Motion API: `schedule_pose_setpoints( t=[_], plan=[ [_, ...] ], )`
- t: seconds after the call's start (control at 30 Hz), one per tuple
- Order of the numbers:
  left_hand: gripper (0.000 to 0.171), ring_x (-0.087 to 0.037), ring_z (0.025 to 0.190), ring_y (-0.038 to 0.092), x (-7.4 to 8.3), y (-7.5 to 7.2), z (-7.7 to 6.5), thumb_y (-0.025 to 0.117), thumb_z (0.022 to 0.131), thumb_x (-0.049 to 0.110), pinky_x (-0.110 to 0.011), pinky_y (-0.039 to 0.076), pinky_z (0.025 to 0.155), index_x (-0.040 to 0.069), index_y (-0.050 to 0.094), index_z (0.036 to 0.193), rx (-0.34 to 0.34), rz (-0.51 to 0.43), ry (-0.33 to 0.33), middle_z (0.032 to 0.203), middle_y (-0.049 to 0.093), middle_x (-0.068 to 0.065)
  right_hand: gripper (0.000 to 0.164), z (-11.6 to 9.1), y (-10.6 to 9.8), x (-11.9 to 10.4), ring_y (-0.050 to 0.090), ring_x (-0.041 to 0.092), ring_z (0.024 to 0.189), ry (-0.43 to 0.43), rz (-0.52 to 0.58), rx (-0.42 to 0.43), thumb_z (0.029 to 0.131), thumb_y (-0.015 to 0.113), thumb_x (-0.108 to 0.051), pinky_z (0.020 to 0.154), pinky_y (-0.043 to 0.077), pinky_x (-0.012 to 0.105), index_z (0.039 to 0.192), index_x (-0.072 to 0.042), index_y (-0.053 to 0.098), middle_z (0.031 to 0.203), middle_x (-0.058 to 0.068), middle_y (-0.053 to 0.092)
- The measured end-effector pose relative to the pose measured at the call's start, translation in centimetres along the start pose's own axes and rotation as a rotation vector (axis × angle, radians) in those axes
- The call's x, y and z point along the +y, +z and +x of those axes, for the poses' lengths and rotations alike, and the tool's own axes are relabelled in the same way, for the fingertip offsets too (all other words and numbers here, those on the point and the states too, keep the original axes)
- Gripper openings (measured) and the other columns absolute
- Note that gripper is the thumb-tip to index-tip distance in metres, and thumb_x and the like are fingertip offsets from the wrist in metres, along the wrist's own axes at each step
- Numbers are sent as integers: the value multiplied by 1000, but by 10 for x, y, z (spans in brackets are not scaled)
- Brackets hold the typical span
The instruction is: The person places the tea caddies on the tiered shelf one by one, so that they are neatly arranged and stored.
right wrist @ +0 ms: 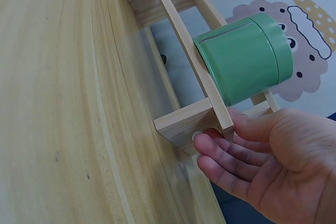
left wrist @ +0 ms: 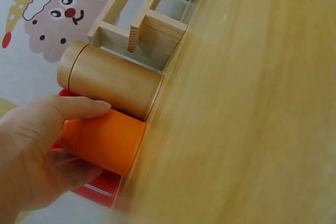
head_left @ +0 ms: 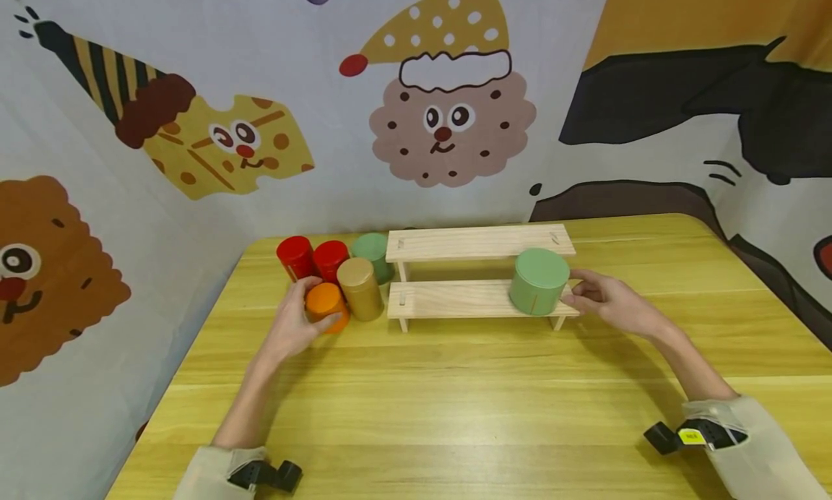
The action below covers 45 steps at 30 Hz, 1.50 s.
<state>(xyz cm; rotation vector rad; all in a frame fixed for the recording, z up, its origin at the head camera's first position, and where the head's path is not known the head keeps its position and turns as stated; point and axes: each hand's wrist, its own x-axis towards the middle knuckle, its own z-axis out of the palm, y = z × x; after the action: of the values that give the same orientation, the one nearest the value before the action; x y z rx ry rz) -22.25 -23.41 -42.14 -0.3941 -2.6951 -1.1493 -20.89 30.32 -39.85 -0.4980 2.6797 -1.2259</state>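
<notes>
The orange can (head_left: 325,299) is stood upright on the tabletop (head_left: 455,406), left of the wooden stand (head_left: 455,298), and is gripped between the thumb and bent fingers of the left hand (head_left: 295,318). It is closely crowded: the gold can (head_left: 360,290) is placed just beside it on the right, with the left thumb tip lying by the gap between the two. The far side is closed off by two red cans, one at the left (head_left: 295,256) and one behind (head_left: 330,257), and a green can (head_left: 372,251) is partly hidden behind the gold one, near the stand.

A large green can (head_left: 539,279) is set upright on the stand's lower step, close to its right end. That end is held by the right hand (head_left: 607,303), the thumb laid on the upper side of the board and the fingers curled below; how firmly it is gripped cannot be told. The large can is just beside that hand.

Behind the stand, the tabletop's far edge is backed closely by a printed cloth (head_left: 325,211). The slanting left edge is passed near the red cans. Towards the sleeves, a broad stretch of wood is left in front of the stand and between the forearms, and more is offered right of the right hand.
</notes>
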Motion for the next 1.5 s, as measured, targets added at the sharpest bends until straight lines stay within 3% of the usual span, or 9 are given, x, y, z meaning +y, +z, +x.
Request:
schedule_pose_setpoints(
  t=[0.37,0.6,0.8,1.0,1.5],
  plan=[
    [69,-38,116,51,1,-2,2,84,82,12,-53,43,99,-5,46,137,27,-16,-8,133,51,-25,59,-1,-1,0,64,25,99,0,2,-6,105,58,-21,77,56,39,149,9,35,113,16,64],
    [69,-35,112,53,9,-7,1,84,82,13,-51,47,93,-5,47,138,70,-30,33,133,53,-23,59,-2,-1,-1,64,25,98,3,4,-5,104,58,-21,79,56,39,149,10,35,111,16,65],
    [68,-34,112,52,18,-10,1,84,84,17,-49,44,94,-2,49,139,106,-53,23,136,51,-21,60,-2,-1,-1,64,26,100,0,7,-5,105,58,-21,80,56,39,150,10,34,111,16,65],
    [67,-36,113,51,25,-15,1,84,84,15,-55,44,95,-1,50,140,155,-68,43,138,50,-22,61,-2,-1,-1,63,27,102,-1,4,-6,105,58,-20,81,56,39,150,11,32,112,16,64],
    [63,-35,109,52,47,-25,1,84,83,14,-53,43,94,3,56,139,298,-57,66,127,53,-20,60,-1,-2,0,64,24,99,-1,8,-9,105,58,-21,81,55,39,150,10,33,110,14,65]
  ],
)
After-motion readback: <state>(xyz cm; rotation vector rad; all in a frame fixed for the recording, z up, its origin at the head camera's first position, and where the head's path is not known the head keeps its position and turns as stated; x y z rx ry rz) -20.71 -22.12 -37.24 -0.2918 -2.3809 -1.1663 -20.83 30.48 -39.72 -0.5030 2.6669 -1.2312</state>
